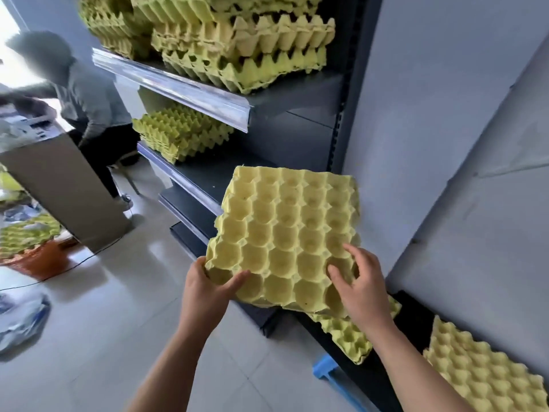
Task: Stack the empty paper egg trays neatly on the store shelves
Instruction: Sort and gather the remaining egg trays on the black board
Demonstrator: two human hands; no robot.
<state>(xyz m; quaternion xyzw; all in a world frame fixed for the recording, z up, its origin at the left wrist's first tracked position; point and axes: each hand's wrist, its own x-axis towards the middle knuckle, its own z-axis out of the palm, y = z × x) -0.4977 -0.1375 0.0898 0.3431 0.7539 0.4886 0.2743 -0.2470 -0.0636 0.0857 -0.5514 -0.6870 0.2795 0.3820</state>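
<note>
the egg tray (285, 236) is up in the air in front of the dark shelves (178, 81), tipped a little, with its cups facing up. it is made of pale yellow paper pulp, rough and dull, with rows of round deep cups and a bumpy, torn-looking edge.

the left hand (205, 289) pinches the near left corner: the thumb lies on top and the fingers are tucked under. the right hand (359, 286) sits on the near right corner. its fingers are spread and bent, and the tips dig into the cups to hold on.

just under the held tray, another yellow tray (347, 334) lies on a low black ledge (416, 322). one more bumpy tray (481, 373) lies farther right on it, pointy side up. a blue plastic stool (323, 370) peeks out beside the ledge.

on the top shelf a tall messy pile of trays (237, 40) sticks out, with zigzag edges. on the shelf below is a short, flat stack (181, 132). the shelf fronts have shiny clear strips.

the floor (104, 307) has smooth pale tiles. the wall (430, 114) on the right is plain grey. far left, another person (86, 96) in a grey top bends over a counter. near them an orange basket (38, 260) holds more trays, and a crinkly plastic bag (20, 319) lies on the floor.
</note>
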